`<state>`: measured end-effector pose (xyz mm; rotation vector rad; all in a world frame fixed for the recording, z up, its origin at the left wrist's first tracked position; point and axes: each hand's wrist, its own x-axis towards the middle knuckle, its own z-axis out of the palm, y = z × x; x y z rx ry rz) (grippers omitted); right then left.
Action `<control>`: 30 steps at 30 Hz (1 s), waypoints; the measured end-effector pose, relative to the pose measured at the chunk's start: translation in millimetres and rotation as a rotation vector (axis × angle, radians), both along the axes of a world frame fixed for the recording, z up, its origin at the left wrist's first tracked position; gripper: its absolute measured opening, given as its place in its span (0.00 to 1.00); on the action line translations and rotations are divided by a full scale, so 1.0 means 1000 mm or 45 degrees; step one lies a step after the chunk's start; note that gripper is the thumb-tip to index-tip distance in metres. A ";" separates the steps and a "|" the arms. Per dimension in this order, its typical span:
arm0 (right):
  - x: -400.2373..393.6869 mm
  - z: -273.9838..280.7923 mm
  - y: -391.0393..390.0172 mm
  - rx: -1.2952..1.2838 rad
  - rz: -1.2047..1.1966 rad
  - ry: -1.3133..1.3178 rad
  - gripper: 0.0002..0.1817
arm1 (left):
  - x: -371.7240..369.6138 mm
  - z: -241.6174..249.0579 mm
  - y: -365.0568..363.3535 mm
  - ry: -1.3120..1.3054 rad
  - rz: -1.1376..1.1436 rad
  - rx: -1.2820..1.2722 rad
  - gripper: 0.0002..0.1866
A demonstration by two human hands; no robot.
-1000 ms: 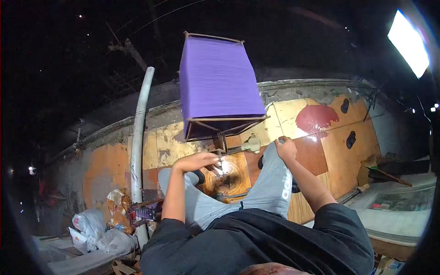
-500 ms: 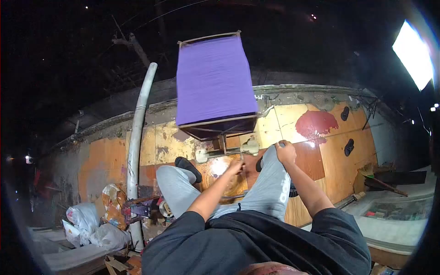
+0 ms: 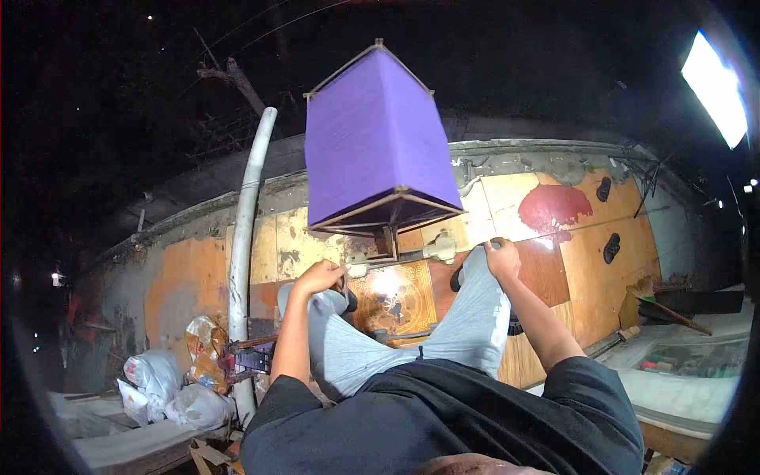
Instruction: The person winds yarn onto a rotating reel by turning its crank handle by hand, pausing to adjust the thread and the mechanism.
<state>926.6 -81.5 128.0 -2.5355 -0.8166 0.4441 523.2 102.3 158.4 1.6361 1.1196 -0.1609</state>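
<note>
A box-shaped frame [image 3: 356, 142] with thin wooden edges, covered in purple, stands in front of me on a short post over a low base with pale feet [image 3: 440, 246]. Two of its sides meet at a corner facing me. My left hand [image 3: 320, 277] is over my left knee, fingers bent forward with a gap by the thumb; nothing shows in it. On my right knee rests my right hand [image 3: 503, 259], thumb and fingertips drawn together. Whatever may be between them is too small to make out. Neither hand touches the frame.
Wooden boards [image 3: 522, 273] cover the ground. A white pole [image 3: 247, 214] rises at left beside plastic bags [image 3: 162, 380]. Dark slippers [image 3: 611, 248] lie at right, near a broom-like handle [image 3: 677, 317]. A bright lamp [image 3: 715, 89] shines at upper right.
The purple frame has turned, from one flat side towards me to a corner. My left hand has moved left from between my legs to the left knee. My right hand has stayed on the right knee.
</note>
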 end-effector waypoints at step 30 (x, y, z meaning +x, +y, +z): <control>-0.001 0.003 0.003 -0.020 -0.007 0.035 0.20 | 0.008 -0.104 -0.001 0.125 0.110 -0.437 0.34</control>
